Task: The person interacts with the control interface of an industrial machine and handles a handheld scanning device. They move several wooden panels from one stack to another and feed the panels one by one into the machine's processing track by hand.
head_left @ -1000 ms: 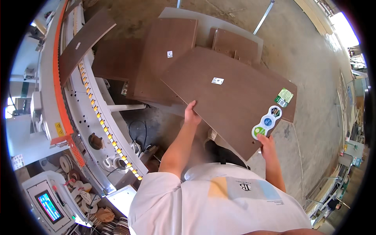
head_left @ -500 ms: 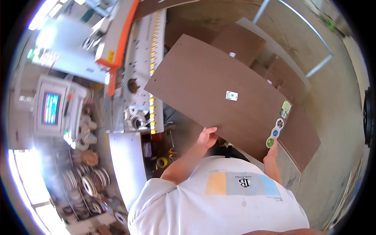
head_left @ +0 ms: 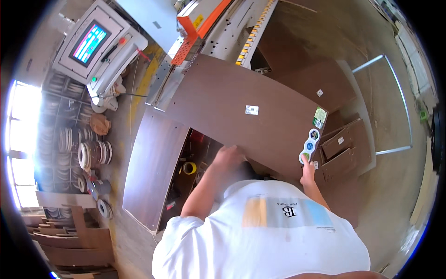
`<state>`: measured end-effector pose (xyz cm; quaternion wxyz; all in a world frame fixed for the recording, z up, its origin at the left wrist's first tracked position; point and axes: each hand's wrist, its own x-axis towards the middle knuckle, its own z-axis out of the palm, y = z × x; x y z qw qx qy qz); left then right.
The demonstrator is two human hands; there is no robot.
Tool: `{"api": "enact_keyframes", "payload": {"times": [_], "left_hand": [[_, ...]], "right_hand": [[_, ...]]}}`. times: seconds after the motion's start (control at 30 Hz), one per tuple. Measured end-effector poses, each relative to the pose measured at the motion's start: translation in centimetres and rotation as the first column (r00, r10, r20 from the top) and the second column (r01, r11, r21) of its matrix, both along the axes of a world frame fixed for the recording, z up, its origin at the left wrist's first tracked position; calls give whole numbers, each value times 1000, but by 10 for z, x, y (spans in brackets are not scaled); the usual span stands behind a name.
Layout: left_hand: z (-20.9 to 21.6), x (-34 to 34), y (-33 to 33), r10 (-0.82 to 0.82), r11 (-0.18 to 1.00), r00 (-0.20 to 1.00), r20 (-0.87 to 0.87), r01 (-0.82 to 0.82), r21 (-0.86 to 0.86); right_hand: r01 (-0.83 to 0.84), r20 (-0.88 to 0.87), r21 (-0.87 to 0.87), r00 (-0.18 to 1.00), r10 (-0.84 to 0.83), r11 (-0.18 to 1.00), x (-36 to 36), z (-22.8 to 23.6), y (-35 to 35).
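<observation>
A large brown board (head_left: 218, 95) lies slanted in front of me, with a small white label, a green label and a strip of round stickers on its face. My right hand (head_left: 308, 171) grips its near right corner, thumb on top by the stickers and fingers hidden beneath. At the near edge, my left hand (head_left: 227, 158) is smeared by motion; it touches or nearly touches the board, and its fingers cannot be made out. The board's far left end overlaps the end of the machine bed (head_left: 222, 39) and the corner of a side table (head_left: 151, 158).
Left stands a control panel (head_left: 90, 42) with a lit screen, and beyond the table, racks with edge-banding rolls (head_left: 95, 155). Yellow tape (head_left: 189, 168) lies on a shelf under the table. More brown boards (head_left: 311, 83) are stacked right, beside a metal frame (head_left: 404, 107).
My view has turned to the left. The board has moved left, its far left end now over the machine bed's end and table corner. My left hand has shifted left along the near edge.
</observation>
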<state>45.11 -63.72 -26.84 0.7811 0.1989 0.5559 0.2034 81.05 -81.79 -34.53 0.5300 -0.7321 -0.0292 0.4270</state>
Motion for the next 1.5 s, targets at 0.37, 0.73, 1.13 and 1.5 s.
{"api": "enact_keyframes", "payload": {"times": [0.37,0.73,1.13,1.5], "left_hand": [[8,-54,74,496,767,867,-35,-419,485],[23,-45,119,435,816,886,159,-462,347],[-2,-33,224,383,823,909,166,-417,385],[92,-317,376,934,122,348,86,-532,838]], "right_hand": [[-194,90,-37,976,197,980,-34,46,118],[-181,54,-44,982,183,983,-6,38,174],[-193,54,-60,979,196,979,63,32,275],[-83,69,-48,994,86,995,101,28,295]]}}
